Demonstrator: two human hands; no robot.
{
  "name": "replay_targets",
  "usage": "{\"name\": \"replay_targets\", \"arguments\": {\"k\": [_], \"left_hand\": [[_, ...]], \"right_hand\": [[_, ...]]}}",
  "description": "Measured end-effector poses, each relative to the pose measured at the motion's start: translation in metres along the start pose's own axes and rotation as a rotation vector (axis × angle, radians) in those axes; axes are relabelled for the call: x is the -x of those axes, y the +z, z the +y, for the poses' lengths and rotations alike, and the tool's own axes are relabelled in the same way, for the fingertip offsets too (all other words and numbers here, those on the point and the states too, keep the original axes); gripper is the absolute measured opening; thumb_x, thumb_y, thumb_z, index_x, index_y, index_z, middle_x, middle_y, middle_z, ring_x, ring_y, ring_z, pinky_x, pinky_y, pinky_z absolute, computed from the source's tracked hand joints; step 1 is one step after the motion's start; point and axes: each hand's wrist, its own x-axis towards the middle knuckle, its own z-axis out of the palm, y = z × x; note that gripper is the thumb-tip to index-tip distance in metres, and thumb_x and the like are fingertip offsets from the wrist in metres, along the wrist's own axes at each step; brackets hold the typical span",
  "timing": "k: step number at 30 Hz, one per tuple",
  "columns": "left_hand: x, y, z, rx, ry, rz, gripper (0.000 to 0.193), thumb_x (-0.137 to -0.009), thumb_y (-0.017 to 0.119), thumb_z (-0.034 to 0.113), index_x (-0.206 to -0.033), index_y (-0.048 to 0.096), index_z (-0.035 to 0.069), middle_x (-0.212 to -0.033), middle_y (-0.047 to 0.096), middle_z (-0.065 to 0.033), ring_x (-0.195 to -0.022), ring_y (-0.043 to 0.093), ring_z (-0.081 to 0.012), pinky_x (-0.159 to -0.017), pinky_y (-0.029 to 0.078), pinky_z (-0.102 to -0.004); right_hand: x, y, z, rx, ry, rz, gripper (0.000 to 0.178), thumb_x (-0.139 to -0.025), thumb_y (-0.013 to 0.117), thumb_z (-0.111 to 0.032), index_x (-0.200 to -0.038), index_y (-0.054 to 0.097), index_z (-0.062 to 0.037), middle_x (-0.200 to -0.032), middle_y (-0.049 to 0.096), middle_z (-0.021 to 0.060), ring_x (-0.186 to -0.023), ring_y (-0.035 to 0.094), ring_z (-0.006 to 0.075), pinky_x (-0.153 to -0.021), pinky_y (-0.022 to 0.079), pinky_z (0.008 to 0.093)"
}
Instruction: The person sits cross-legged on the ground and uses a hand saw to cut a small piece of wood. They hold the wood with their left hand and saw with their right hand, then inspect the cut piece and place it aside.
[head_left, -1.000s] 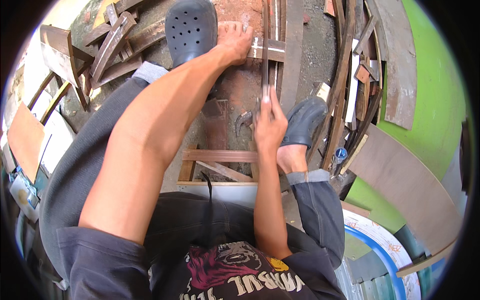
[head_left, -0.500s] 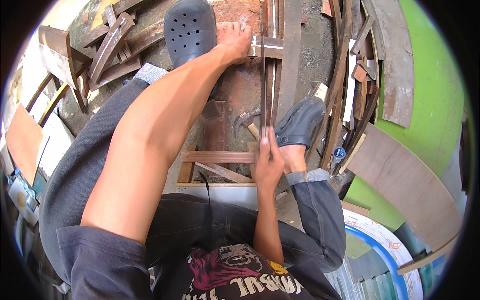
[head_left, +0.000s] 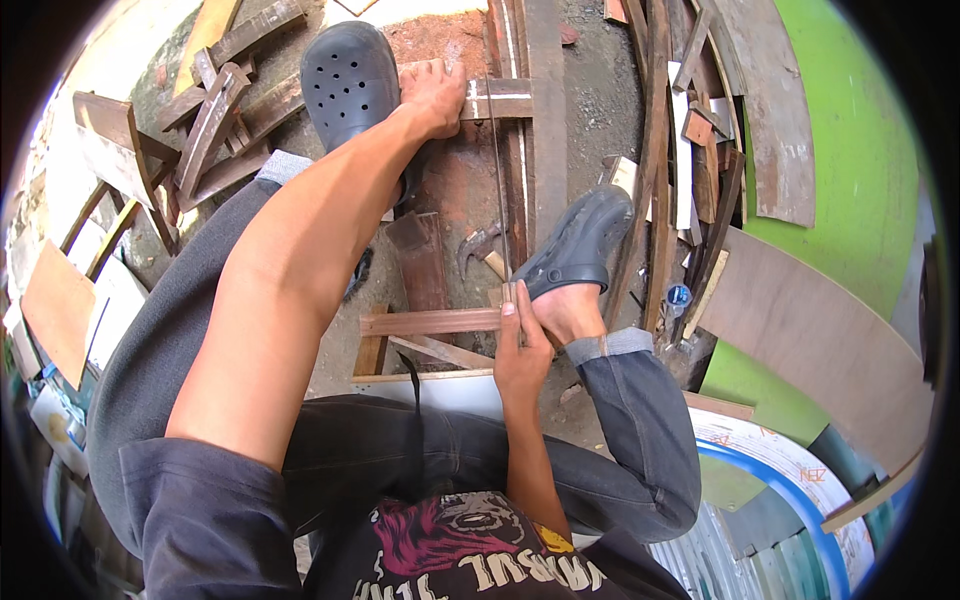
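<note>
A short dark wooden board (head_left: 505, 97) with a white line lies crosswise over long dark timbers (head_left: 523, 180). My left hand (head_left: 434, 98) is closed over it, beside my left clog (head_left: 350, 80). My right hand (head_left: 522, 345), nearer my body, grips the near end of a saw (head_left: 497, 190). Its thin blade shows almost edge-on and runs away from me to the board, right of my left hand. My right fingers hide most of the handle; one finger lies forward along it. How deep the blade sits in the wood cannot be seen.
A claw hammer (head_left: 478, 247) lies between my feet, left of my right clog (head_left: 582, 240). A small wooden frame (head_left: 430, 322) stands before my lap. Scrap wood (head_left: 215, 130) piles up at the left; long strips (head_left: 655, 150) and green panels (head_left: 850, 170) lie at the right.
My right hand has drawn the saw back toward my body. My left hand stays on the board. The whole view has shifted slightly, so most things appear further left.
</note>
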Motion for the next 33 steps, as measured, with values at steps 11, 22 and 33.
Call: {"name": "replay_targets", "arguments": {"k": [11,22,33], "left_hand": [[0.002,-0.007,0.008,0.011,-0.014,-0.078,0.062,-0.081,0.066,0.009,-0.137,0.042,-0.002,-0.134,0.049,-0.0265,-0.133,0.044,-0.0421,-0.109,0.035,-0.0581],[0.008,0.004,0.009,0.027,0.021,-0.038,0.060,-0.076,0.070,0.008,-0.129,0.044,-0.004,-0.131,0.049,-0.0288,-0.129,0.047,-0.0446,-0.104,0.039,-0.0609],[0.006,-0.004,0.016,0.045,-0.002,-0.054,0.060,-0.080,0.069,0.009,-0.134,0.044,-0.002,-0.135,0.050,-0.0255,-0.132,0.046,-0.0413,-0.106,0.037,-0.0580]], "right_hand": [[-0.041,0.020,0.005,-0.107,0.112,0.006,0.043,-0.102,0.056,-0.026,-0.137,0.059,-0.0011,-0.131,0.064,0.0241,-0.123,0.063,0.0318,-0.101,0.047,0.0353],[-0.099,0.043,-0.020,-0.088,0.083,0.017,0.042,-0.102,0.058,-0.022,-0.137,0.058,0.0013,-0.131,0.063,0.0247,-0.124,0.062,0.0290,-0.103,0.046,0.0354],[-0.099,0.044,-0.001,-0.138,0.140,0.035,0.042,-0.103,0.056,-0.019,-0.138,0.057,0.0034,-0.135,0.063,0.0213,-0.127,0.060,0.0254,-0.105,0.045,0.0325]]}}
